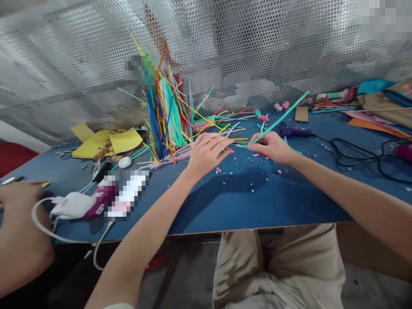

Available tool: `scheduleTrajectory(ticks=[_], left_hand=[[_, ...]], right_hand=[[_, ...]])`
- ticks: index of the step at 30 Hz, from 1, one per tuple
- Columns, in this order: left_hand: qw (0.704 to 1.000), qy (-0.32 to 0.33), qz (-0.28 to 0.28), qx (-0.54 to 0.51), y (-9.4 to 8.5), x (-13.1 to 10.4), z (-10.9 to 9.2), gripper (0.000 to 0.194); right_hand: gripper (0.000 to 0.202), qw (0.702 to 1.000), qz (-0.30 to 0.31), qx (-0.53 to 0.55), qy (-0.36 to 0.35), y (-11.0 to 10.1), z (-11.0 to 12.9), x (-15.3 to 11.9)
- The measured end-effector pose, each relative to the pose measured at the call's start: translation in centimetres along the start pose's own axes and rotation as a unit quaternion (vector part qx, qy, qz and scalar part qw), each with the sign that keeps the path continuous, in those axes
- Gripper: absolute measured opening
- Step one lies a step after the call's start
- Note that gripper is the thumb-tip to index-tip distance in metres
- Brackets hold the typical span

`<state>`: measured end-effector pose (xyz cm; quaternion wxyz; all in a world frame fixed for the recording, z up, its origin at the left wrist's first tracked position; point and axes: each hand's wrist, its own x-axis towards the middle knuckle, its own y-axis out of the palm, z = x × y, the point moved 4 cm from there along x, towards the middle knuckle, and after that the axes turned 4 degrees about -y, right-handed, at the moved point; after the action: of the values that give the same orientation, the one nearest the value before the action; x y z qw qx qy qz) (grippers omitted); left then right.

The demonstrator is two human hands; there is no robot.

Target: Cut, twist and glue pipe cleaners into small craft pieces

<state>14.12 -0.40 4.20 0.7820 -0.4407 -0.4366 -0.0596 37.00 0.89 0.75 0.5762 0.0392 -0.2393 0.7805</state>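
My right hand (270, 146) pinches a teal pipe cleaner (281, 117), whose long end points up and to the right. A short teal piece (241, 146) shows just left of those fingertips. To the left, my left hand (209, 153) is palm down over the table with its fingers stretched towards the right hand; nothing is seen held in it. Bundles of colored pipe cleaners (172, 113) stand behind my left hand, and loose ones lie around them. Small pink scraps (219, 170) are scattered in front of the hands.
A blue glue gun (294, 130) and black cable (350, 150) lie to the right. Left are yellow paper (93, 143), a power strip (102, 199), a white charger (72, 205) and a phone (128, 195). Another person's arm (22, 231) rests at the far left. A perforated metal panel (257, 51) stands behind.
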Motion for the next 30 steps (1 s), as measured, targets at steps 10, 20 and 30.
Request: scheduleTrajectory(ticks=[10,20,30], left_hand=[[0.998,0.026,-0.062,-0.019,0.4,-0.9,-0.3,0.014],[0.990,-0.069,0.103,-0.062,1.8,-0.2,-0.2,0.025],[0.978,-0.158,0.060,-0.120,2.2,-0.5,-0.9,0.024]], right_hand=[[0.026,0.996,0.040,0.041,0.070,0.6,-0.4,-0.3],[0.027,0.997,0.010,-0.040,0.068,-0.4,0.1,0.2],[0.013,0.936,-0.038,-0.270,-0.224,0.1,0.6,-0.8]])
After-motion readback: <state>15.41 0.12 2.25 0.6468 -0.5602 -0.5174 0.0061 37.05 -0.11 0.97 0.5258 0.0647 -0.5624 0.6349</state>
